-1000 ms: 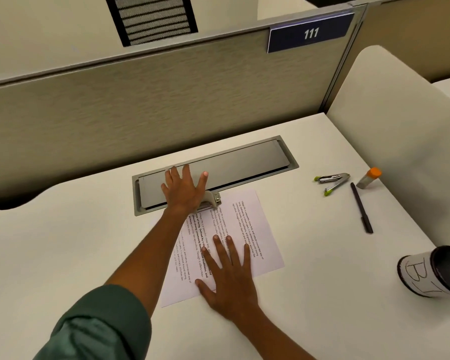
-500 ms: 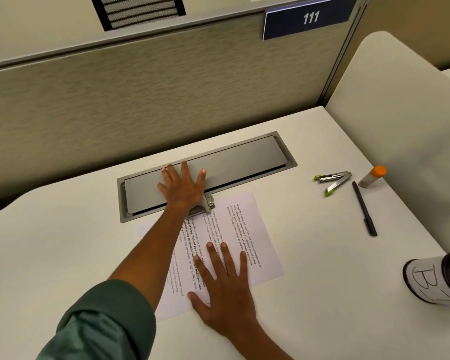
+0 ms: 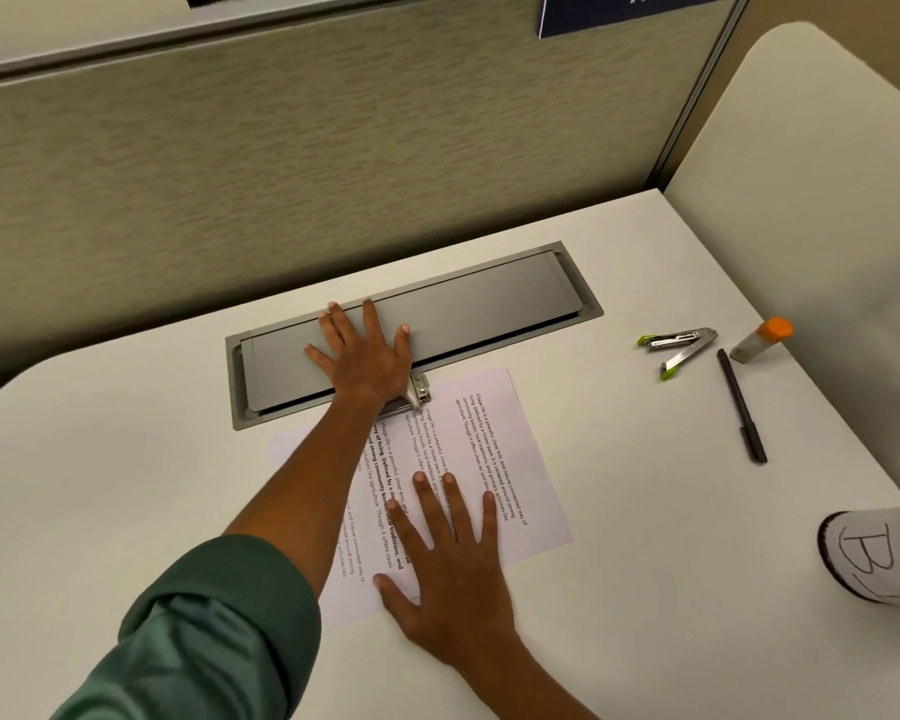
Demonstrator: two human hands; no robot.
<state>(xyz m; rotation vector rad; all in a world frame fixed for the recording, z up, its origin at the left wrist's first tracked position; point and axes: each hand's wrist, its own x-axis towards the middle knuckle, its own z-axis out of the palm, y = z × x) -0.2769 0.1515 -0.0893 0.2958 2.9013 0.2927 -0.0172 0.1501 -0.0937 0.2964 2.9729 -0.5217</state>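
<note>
Printed white sheets of paper (image 3: 494, 433) lie on the white desk (image 3: 126, 485). A silver stapler (image 3: 414, 394) sits over their far edge, mostly hidden under my left hand (image 3: 367, 356), which presses down on it with straight, spread fingers. My right hand (image 3: 448, 569) lies flat on the near part of the paper, fingers spread and pressing it to the desk.
A grey cable-tray lid (image 3: 489, 304) is set into the desk just behind the stapler. To the right lie a green-tipped staple remover (image 3: 679, 348), a black pen (image 3: 741, 405) and an orange-capped glue stick (image 3: 762, 340). A white cup marked "B" (image 3: 874, 556) lies at the right edge.
Both hands have stayed in place on the stapler and the paper. The camera has tilted down and shifted, so everything sits a little lower and further left in view.
</note>
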